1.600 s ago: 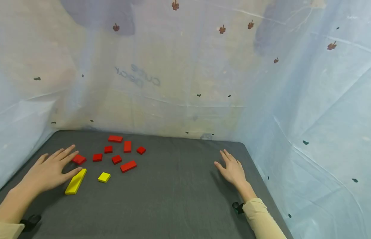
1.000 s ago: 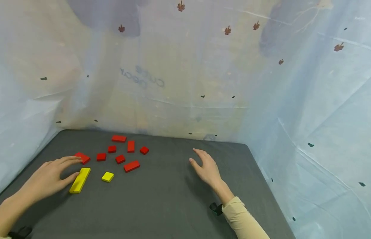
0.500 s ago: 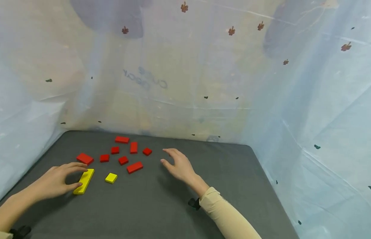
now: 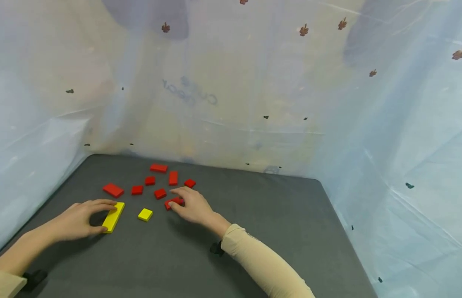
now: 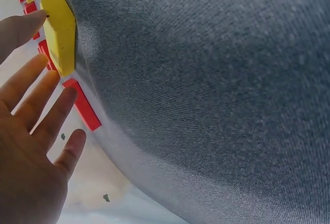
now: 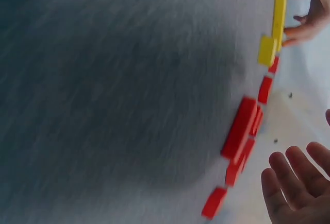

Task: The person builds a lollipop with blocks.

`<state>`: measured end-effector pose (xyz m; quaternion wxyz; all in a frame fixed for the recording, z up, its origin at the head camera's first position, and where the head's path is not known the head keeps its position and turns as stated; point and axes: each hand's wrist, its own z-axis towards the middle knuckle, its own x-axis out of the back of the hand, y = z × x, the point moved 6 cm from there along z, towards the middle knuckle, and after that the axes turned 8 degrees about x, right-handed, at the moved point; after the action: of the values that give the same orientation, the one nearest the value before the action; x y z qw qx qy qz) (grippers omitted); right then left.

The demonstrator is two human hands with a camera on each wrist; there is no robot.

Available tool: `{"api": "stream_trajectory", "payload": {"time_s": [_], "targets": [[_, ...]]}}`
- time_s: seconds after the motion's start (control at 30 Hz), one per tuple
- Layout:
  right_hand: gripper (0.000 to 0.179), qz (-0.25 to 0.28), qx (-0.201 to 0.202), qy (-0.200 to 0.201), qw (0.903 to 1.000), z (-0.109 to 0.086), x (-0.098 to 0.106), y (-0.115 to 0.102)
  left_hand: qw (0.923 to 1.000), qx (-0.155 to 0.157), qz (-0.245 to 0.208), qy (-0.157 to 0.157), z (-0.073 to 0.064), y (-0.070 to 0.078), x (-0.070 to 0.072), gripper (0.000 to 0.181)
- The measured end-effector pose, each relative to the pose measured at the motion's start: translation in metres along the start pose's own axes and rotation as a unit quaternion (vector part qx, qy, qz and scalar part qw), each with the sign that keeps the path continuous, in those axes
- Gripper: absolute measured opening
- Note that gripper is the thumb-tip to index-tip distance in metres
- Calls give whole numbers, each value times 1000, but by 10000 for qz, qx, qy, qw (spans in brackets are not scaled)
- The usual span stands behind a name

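Note:
A long yellow block lies on the dark cloth at the left. My left hand is spread over it, thumb at its near end and fingertips by its far end. In the left wrist view, this hand's fingers look fairly straight and apart. My right hand hovers at a red bar, with the index finger past its far side and the thumb overlapping its near side. Loosely bent, spaced fingers show in the right wrist view. A small yellow square block sits between the hands.
Several red blocks lie scattered beyond the hands, among them a slanted one, a far one and a small one near the right fingers. The dark table is bounded by pale sheet walls at back and sides.
My right hand has swept left from the table's right side to the red bar. My left hand has come lower round the long yellow block, fingers drawn in. The head view has shifted slightly.

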<state>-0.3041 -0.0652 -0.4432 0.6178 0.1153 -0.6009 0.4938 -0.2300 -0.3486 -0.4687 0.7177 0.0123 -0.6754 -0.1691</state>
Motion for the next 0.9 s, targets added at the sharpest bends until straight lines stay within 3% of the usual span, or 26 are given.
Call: {"api": "stream_trajectory", "payload": {"time_s": [0.27, 0.5, 0.9], "targets": [[41, -111, 227, -311, 9992, 17, -26, -18, 9996, 75, -107, -255, 8, 2, -2, 58], [34, -218, 124, -625, 9977, 25, -45, -28, 9980, 126, -427, -459, 9, 0, -3, 55], [32, -575, 36, -712, 9958, 37, -67, -30, 9925, 137, -941, -773, 11, -8, -6, 52]]}}
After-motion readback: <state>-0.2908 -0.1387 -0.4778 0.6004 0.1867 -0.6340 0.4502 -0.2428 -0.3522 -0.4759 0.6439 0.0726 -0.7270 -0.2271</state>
